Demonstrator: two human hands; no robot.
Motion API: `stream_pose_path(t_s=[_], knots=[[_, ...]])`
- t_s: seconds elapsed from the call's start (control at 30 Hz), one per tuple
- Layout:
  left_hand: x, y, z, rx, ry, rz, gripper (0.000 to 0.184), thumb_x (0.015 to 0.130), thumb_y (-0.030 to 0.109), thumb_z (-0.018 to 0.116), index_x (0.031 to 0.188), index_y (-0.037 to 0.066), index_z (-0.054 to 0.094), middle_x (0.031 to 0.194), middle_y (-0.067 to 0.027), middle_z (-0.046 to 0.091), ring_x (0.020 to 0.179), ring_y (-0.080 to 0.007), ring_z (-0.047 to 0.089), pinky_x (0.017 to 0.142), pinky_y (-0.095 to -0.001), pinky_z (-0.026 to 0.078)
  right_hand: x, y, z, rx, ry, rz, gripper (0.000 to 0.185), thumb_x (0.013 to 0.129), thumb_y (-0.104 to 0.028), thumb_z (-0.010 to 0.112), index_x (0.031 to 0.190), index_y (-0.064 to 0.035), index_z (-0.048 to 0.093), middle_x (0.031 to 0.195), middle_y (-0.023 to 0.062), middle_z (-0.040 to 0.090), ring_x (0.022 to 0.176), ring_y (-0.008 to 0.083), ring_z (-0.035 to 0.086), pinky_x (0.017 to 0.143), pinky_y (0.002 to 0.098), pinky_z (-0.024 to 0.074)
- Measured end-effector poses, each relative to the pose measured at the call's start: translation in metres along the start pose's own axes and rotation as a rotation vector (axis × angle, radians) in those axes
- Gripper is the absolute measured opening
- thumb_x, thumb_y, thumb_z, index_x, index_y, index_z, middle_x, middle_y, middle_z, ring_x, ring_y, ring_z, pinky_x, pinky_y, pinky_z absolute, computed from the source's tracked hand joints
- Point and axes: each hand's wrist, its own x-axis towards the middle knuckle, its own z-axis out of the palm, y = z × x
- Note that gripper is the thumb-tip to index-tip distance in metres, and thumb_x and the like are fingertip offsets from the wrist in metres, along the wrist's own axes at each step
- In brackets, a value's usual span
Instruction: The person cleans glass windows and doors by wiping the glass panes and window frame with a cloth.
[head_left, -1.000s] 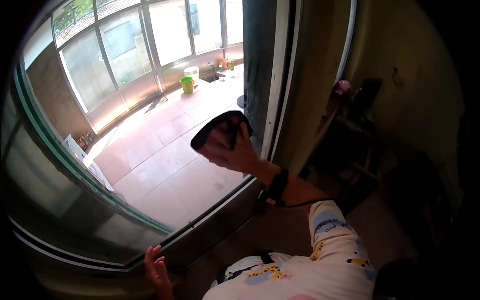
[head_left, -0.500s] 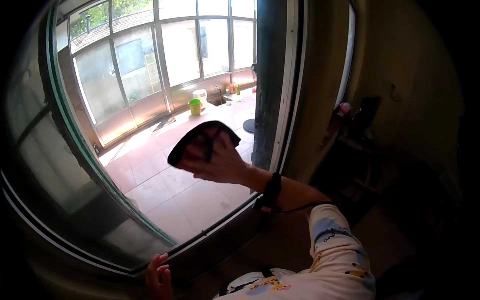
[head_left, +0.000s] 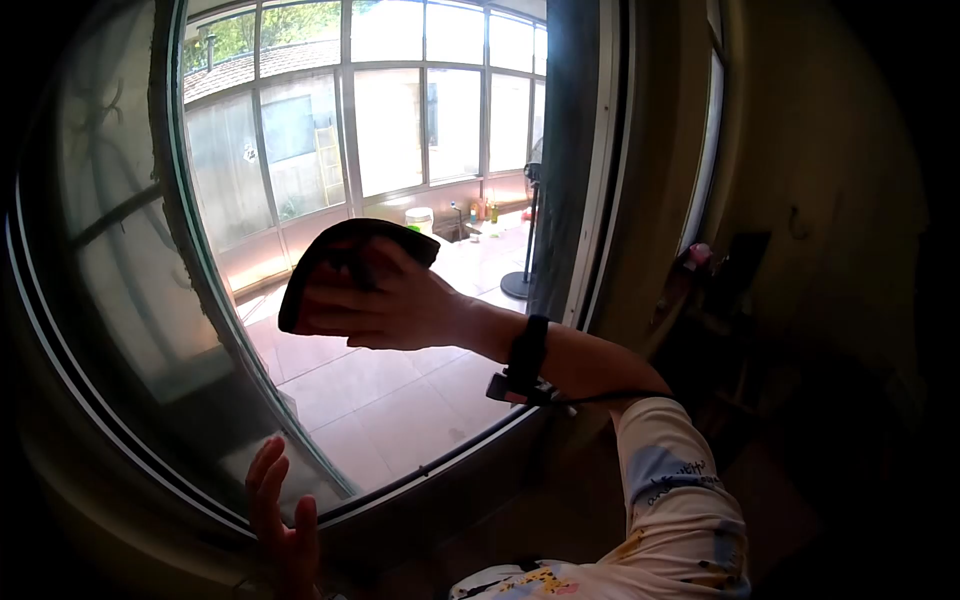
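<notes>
My right hand (head_left: pixel 400 305) holds a dark red pad with a black edge (head_left: pixel 318 285), its fingers spread across the back of it. Something like a dark strap crosses near the fingers, too shadowed to make out. The pad is in front of the window glass (head_left: pixel 370 415); whether it touches the pane I cannot tell. A dark band with a small device (head_left: pixel 525 365) sits around my right wrist. Low at the left, by the window's bottom frame, my left hand (head_left: pixel 280 510) is raised with its fingers apart and nothing in them.
A metal window frame (head_left: pixel 590 240) runs up the right side, and a greenish frame edge (head_left: pixel 215 295) slants down the left. Beyond the glass are a white bucket (head_left: pixel 418 216), several bottles and a black stand (head_left: pixel 516 285) on a tiled floor. Dark clutter lies right.
My right hand and the pad have shifted left across the window. My left hand has come up higher and farther left, fingers more spread. The view has turned slightly left.
</notes>
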Motion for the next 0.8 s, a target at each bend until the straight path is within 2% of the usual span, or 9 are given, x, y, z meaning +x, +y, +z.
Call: stream_pose_path(t_s=[0.13,0.2,0.3,0.33,0.4,0.5,0.57,0.67,0.8], knots=[[-0.029,-0.009,-0.049,0.168,0.025,-0.042,0.046,0.094,0.033,0.051,0.133,0.01,0.043,0.143,-0.0129,0.039,0.133,-0.0299,0.034,0.109,-0.0451,0.025,-0.019,0.159,-0.046,-0.3,0.342,0.569,0.062,0.086,-0.033,0.056,0.141,-0.0113,0.036,0.147,0.0168,0.028,0.135,0.0371,0.026,0.102,0.061,0.0217],[-0.033,0.002,-0.067,0.329,-0.077,-0.026,0.051,0.09,0.02,0.06,0.133,0.003,0.041,0.139,-0.0176,0.042,0.13,-0.0384,0.036,0.107,-0.0474,0.028,-0.044,0.261,-0.036,-0.536,0.369,0.547,0.047,0.09,-0.032,0.052,0.129,-0.0069,0.045,0.143,0.0231,0.031,0.129,0.0435,0.031,0.098,0.0601,0.0271],[-0.023,0.008,-0.05,0.214,-0.043,-0.071,0.046,0.094,0.031,0.051,0.134,0.01,0.042,0.143,-0.0133,0.039,0.134,-0.0312,0.033,0.109,-0.0463,0.025,0.006,0.218,-0.022,-0.717,0.502,0.564,0.039,0.092,-0.031,0.048,0.124,-0.0093,0.049,0.141,0.0239,0.033,0.127,0.0466,0.031,0.097,0.0616,0.027],[-0.011,0.011,-0.041,0.245,-0.08,-0.001,0.049,0.093,0.032,0.052,0.135,0.009,0.041,0.143,-0.0135,0.038,0.134,-0.0318,0.032,0.109,-0.0468,0.025,0.039,0.161,-0.032,-0.307,0.565,0.531,0.047,0.09,-0.032,0.05,0.133,-0.0148,0.044,0.144,0.0189,0.032,0.132,0.043,0.026,0.102,0.0622,0.0212],[0.004,0.016,-0.019,0.281,-0.106,0.019,0.05,0.093,0.033,0.052,0.135,0.009,0.041,0.143,-0.0137,0.037,0.134,-0.0321,0.032,0.109,-0.0469,0.025,0.043,0.086,-0.037,-0.141,0.215,0.262,0.051,0.089,-0.034,0.052,0.137,-0.019,0.043,0.146,0.0134,0.031,0.135,0.0396,0.023,0.106,0.0601,0.0164],[0.006,0.01,-0.006,0.32,-0.11,0.021,0.052,0.091,0.035,0.054,0.136,0.011,0.04,0.144,-0.0138,0.037,0.135,-0.0323,0.031,0.109,-0.0469,0.025,-0.001,0.125,-0.051,-0.205,0.076,0.118,0.05,0.089,-0.033,0.053,0.136,-0.0179,0.044,0.146,0.0081,0.033,0.134,0.0394,0.026,0.106,0.0599,0.0177],[-0.007,0.005,-0.018,0.382,-0.072,0.114,0.047,0.088,0.015,0.061,0.13,0.004,0.044,0.138,-0.0158,0.044,0.13,-0.0367,0.037,0.105,-0.0466,0.03,-0.03,0.218,-0.066,-0.4,0.298,0.336,0.05,0.089,-0.029,0.053,0.134,-0.01,0.043,0.143,0.0164,0.035,0.127,0.0412,0.034,0.102,0.0593,0.0247],[-0.009,0.014,-0.014,0.429,-0.067,0.009,0.053,0.092,0.031,0.054,0.136,0.006,0.039,0.141,-0.0176,0.038,0.132,-0.036,0.033,0.107,-0.0476,0.028,-0.032,0.305,-0.08,-0.495,0.468,0.414,0.047,0.087,-0.023,0.055,0.131,-0.0084,0.045,0.141,0.0183,0.036,0.125,0.0415,0.037,0.096,0.0591,0.03],[0.039,0.035,0.024,0.336,-0.123,0.035,0.052,0.091,0.04,0.053,0.135,0.014,0.041,0.142,-0.012,0.038,0.136,-0.0308,0.028,0.109,-0.0464,0.025,0.048,0.211,-0.048,-0.44,0.5,0.365,0.051,0.087,-0.03,0.055,0.134,-0.0147,0.044,0.142,0.0136,0.036,0.13,0.036,0.031,0.102,0.0585,0.0253]])
